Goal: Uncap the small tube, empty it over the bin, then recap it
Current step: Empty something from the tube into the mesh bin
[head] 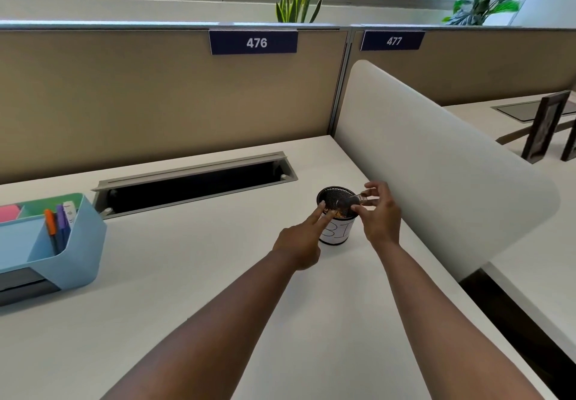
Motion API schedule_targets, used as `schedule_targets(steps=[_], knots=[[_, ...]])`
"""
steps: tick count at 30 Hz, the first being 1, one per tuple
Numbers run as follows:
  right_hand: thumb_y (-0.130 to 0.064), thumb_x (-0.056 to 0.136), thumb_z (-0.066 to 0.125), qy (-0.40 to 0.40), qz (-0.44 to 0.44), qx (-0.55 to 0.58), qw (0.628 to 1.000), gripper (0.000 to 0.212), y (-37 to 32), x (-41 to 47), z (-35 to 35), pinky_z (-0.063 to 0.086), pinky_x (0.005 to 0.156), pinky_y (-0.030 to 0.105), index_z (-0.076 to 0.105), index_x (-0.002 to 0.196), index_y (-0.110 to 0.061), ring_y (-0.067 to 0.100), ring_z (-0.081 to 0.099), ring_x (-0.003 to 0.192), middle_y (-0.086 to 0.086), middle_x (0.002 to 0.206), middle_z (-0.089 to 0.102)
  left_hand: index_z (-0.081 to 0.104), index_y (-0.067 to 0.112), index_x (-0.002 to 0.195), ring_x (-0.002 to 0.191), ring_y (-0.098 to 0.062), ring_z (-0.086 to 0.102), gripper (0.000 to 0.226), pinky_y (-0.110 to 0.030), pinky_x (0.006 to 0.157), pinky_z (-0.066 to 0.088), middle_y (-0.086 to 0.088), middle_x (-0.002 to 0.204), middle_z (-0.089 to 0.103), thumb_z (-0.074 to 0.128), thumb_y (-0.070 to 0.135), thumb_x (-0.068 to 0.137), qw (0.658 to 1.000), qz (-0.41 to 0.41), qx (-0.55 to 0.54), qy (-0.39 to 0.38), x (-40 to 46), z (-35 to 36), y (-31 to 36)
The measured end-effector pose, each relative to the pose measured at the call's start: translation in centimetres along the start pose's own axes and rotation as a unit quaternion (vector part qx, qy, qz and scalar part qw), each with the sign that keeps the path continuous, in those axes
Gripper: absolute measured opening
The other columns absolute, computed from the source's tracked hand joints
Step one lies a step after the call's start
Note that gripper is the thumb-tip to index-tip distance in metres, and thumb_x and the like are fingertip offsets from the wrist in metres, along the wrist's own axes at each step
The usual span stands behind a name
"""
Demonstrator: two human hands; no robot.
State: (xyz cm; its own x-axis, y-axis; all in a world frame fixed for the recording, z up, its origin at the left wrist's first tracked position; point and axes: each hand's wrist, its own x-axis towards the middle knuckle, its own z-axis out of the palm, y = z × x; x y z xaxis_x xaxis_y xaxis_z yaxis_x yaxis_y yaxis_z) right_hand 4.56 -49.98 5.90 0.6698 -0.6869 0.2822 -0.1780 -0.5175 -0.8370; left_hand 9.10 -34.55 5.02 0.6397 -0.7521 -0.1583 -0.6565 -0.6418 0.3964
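A small clear tube (350,201) lies nearly level over the mouth of the bin (338,236), a black mesh cup with a white paper label. My right hand (378,215) holds the tube between thumb and fingers, its open end pointing left over the bin. My left hand (300,240) rests against the bin's left side with two fingers stretched to the rim and the others curled. I cannot see the cap; it may be hidden in the left hand. Brownish bits show inside the bin.
A light blue desk organiser (53,243) with pens and sticky notes stands at the left. An open cable tray slot (193,181) runs behind the bin. A white curved divider (436,165) rises close on the right. The beige partition (156,94) closes off the back.
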Motion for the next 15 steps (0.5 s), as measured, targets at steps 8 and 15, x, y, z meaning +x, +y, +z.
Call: schedule_targets(steps=[8, 15], knots=[[-0.002, 0.068, 0.073, 0.004, -0.021, -0.014, 1.0, 0.037, -0.11, -0.17, 0.22, 0.054, 0.071, 0.044, 0.053, 0.097, -0.013, 0.024, 0.063, 0.077, 0.001, 0.087, 0.063, 0.006, 0.035, 0.143, 0.099, -0.034, 0.059, 0.08, -0.033, 0.068, 0.043, 0.011, 0.157, -0.009, 0.046, 0.002, 0.082, 1.0, 0.001, -0.003, -0.008, -0.18, -0.39, 0.2], [-0.003, 0.07, 0.072, 0.024, 0.008, 0.02, 0.999, 0.038, -0.23, -0.05, 0.0, 0.051, 0.07, 0.03, 0.06, 0.104, -0.015, 0.022, 0.062, 0.077, 0.013, 0.099, 0.065, 0.005, 0.035, 0.143, 0.107, -0.032, 0.058, 0.078, -0.032, 0.071, 0.042, 0.011, 0.157, -0.009, 0.045, 0.006, 0.083, 1.0, 0.0, 0.004, -0.008, 0.01, -0.51, 0.36]])
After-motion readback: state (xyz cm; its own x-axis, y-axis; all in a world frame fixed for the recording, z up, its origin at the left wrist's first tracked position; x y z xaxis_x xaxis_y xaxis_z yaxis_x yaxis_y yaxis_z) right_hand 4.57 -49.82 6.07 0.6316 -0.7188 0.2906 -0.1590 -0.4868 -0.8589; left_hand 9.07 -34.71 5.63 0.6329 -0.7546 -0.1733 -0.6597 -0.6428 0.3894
